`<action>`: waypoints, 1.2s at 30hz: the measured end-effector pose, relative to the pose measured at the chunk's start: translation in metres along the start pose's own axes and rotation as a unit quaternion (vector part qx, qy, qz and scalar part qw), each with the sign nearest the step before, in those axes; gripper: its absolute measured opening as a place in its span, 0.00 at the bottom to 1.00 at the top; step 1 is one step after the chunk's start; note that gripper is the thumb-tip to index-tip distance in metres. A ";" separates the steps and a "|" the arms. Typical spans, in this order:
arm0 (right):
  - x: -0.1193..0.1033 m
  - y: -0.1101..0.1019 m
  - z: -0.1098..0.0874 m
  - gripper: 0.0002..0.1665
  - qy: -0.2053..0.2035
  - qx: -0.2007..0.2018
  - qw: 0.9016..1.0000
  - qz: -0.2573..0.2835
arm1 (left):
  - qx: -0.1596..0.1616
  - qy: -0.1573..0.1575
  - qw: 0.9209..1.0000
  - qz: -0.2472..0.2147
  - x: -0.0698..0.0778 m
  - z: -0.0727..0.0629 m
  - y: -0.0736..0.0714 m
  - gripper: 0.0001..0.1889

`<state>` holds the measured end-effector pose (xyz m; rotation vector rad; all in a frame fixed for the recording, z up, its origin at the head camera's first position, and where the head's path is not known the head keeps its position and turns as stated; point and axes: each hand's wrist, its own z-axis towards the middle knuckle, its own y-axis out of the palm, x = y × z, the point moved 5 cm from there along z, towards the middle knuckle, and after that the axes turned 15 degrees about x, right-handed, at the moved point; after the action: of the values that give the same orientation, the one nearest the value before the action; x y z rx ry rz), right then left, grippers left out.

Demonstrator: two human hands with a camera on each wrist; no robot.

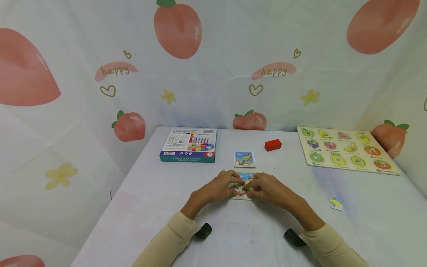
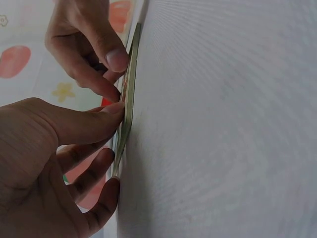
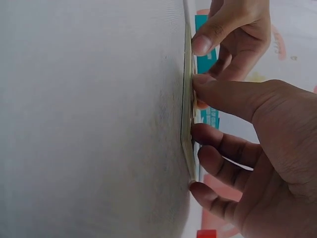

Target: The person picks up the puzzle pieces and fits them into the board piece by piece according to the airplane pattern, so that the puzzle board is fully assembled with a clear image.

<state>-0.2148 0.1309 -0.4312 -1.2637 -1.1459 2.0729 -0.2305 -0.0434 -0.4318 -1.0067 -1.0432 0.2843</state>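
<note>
A small square picture puzzle [image 1: 241, 197] in a pale wooden tray lies on the table, much of its picture covered by both hands. My left hand [image 1: 221, 185] rests its fingertips along the left side of this puzzle. In the left wrist view its thumb [image 2: 94, 121] touches the top, and the little finger is at the tray's corner. From the right, my right hand [image 1: 267, 187] touches the puzzle with loosely bent fingers. The right wrist view shows that thumb [image 3: 228, 94] on the top face. Any piece beneath the fingertips is hidden.
Behind the puzzle lies a picture card [image 1: 244, 159] with a yellow airplane. A red block [image 1: 273, 145], a boxed bead set [image 1: 188, 145] and a fruit puzzle board [image 1: 348, 150] are farther back. One loose puzzle piece [image 1: 336, 204] lies to the right.
</note>
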 end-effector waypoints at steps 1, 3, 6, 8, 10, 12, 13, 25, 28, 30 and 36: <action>0.000 0.000 0.000 0.12 0.002 -0.002 1.000 -0.001 | -0.001 -0.001 1.000 0.001 0.000 0.000 0.000 0.21; 0.000 -0.001 0.000 0.13 0.003 -0.003 1.000 0.001 | -0.002 -0.002 1.000 0.001 0.000 0.000 0.000 0.21; 0.001 -0.004 0.000 0.14 0.009 -0.004 1.000 0.005 | -0.001 -0.001 1.000 0.002 0.000 0.000 0.000 0.21; 0.003 -0.007 0.000 0.14 0.017 -0.002 1.000 0.013 | 0.000 -0.003 1.000 0.002 0.000 0.000 0.000 0.21; 0.006 -0.009 0.001 0.14 0.033 -0.002 0.999 0.022 | 0.001 -0.005 1.000 0.003 0.000 0.000 0.000 0.21; 0.009 -0.010 0.001 0.12 0.050 -0.004 0.998 0.035 | 0.001 -0.009 1.000 0.003 -0.001 0.000 0.001 0.22; 0.010 -0.010 0.001 0.12 0.054 -0.006 0.998 0.042 | 0.001 -0.011 1.000 0.003 -0.001 0.001 0.001 0.22; 0.007 -0.004 0.001 0.09 0.033 -0.013 0.998 0.058 | 0.001 -0.013 1.000 -0.007 -0.001 -0.001 -0.001 0.22; 0.007 -0.003 0.001 0.09 0.036 -0.007 0.998 0.056 | 0.000 -0.012 1.000 -0.005 -0.001 0.000 -0.001 0.22; 0.007 -0.003 0.002 0.09 0.041 -0.002 0.998 0.054 | 0.002 -0.009 1.000 -0.003 -0.001 0.000 -0.001 0.21; 0.006 -0.004 0.002 0.10 0.064 0.011 0.997 0.040 | 0.004 0.000 1.000 -0.003 0.000 0.000 0.000 0.16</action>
<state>-0.2195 0.1371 -0.4306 -1.4308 -1.0289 2.0229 -0.2302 -0.0431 -0.4319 -0.9977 -1.0441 0.2838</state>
